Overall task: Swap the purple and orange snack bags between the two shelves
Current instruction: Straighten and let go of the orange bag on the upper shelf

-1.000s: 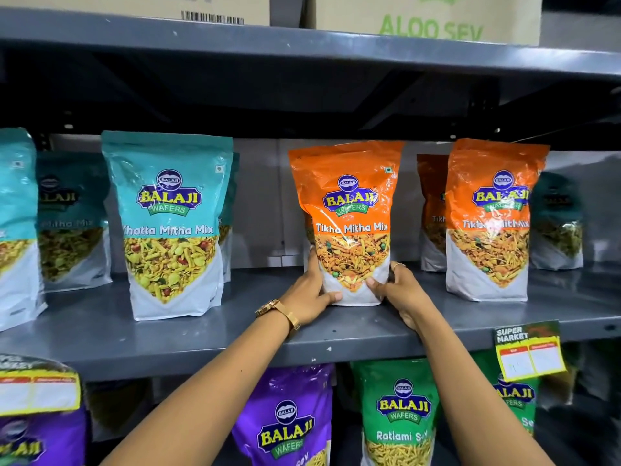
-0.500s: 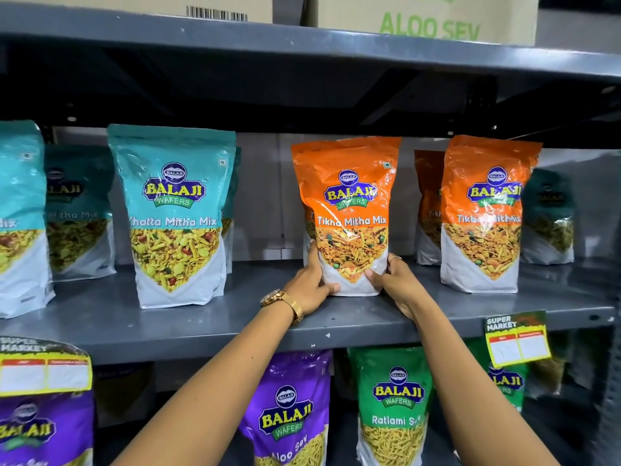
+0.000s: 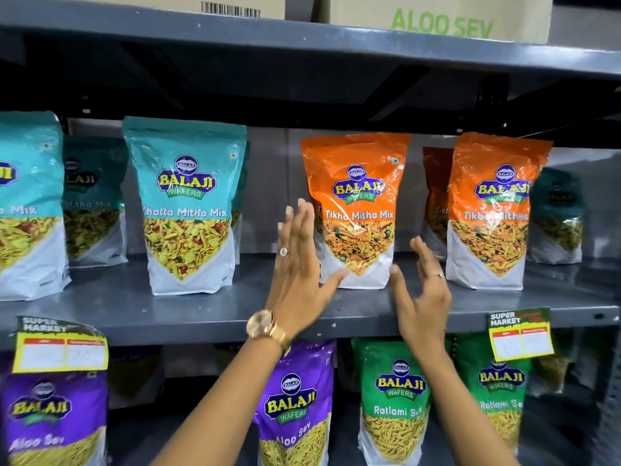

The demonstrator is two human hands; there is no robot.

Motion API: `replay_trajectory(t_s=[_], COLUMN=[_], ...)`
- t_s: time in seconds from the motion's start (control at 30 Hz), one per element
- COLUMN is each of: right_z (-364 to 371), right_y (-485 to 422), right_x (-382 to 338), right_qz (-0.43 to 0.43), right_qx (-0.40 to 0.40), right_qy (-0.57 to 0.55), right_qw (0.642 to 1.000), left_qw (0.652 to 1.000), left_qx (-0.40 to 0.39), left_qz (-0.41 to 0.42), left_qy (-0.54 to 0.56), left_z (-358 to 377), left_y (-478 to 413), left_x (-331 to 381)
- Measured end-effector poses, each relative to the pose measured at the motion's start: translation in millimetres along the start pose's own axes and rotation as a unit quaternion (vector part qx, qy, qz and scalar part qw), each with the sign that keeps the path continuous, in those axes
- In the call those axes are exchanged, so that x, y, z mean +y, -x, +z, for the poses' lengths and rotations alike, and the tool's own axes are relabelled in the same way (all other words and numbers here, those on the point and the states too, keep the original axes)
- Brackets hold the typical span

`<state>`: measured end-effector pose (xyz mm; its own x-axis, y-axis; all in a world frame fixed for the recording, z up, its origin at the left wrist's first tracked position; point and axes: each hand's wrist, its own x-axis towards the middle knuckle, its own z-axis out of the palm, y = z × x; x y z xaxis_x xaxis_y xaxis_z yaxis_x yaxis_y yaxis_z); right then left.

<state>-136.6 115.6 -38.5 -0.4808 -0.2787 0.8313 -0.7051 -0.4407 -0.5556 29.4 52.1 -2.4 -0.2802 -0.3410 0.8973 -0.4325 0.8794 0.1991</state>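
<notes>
An orange Tikha Mitha Mix bag (image 3: pixel 358 203) stands upright on the upper grey shelf (image 3: pixel 201 307). My left hand (image 3: pixel 299 264) is open just left of it, fingers spread, thumb near the bag's lower left corner. My right hand (image 3: pixel 420 290) is open just to its right, off the bag. A second orange bag (image 3: pixel 490 210) stands further right, with another behind it. On the lower shelf a purple Aloo Sev bag (image 3: pixel 295 398) stands below my left wrist, and another purple bag (image 3: pixel 50 415) is at the far left.
Teal Khatta Mitha Mix bags (image 3: pixel 188 203) fill the upper shelf's left side. Green Ratlami Sev bags (image 3: pixel 396 398) stand on the lower shelf to the right. Price tags (image 3: pixel 519 334) hang from the shelf edge. Cardboard boxes (image 3: pixel 437 15) sit on the top shelf.
Both hands have let go of the orange bag's bottom corners and opened, drawing slightly away. The bag stays standing on the upper shelf.
</notes>
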Motion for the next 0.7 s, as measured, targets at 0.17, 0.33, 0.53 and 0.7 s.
replay_trajectory(t_s=[0.17,0.33,0.53,0.7], right_z=[3.2,22.5,44.1,57.9], right_y=[97.5,176.8,225.3,233.6], right_x=[4.4,53.3,113.1,133.6], right_qz=[-0.041,0.12,0.314,0.38], right_qx=[0.0,-0.203,-0.418,-0.38], right_qy=[-0.04,-0.02,0.05,-0.018], right_qw=[0.998,0.972,0.851,0.843], left_qw=[0.994,0.995,0.876,0.814], left_qx=[0.087,0.05,-0.088,-0.186], left_qz=[0.07,-0.072,-0.445,-0.485], left_qy=[0.009,0.038,0.163,0.257], left_z=[5.2,26.9,60.4,77.8], left_y=[93.5,216.9,306.1,321.4], left_x=[2.4,-22.7,-61.3,-104.3])
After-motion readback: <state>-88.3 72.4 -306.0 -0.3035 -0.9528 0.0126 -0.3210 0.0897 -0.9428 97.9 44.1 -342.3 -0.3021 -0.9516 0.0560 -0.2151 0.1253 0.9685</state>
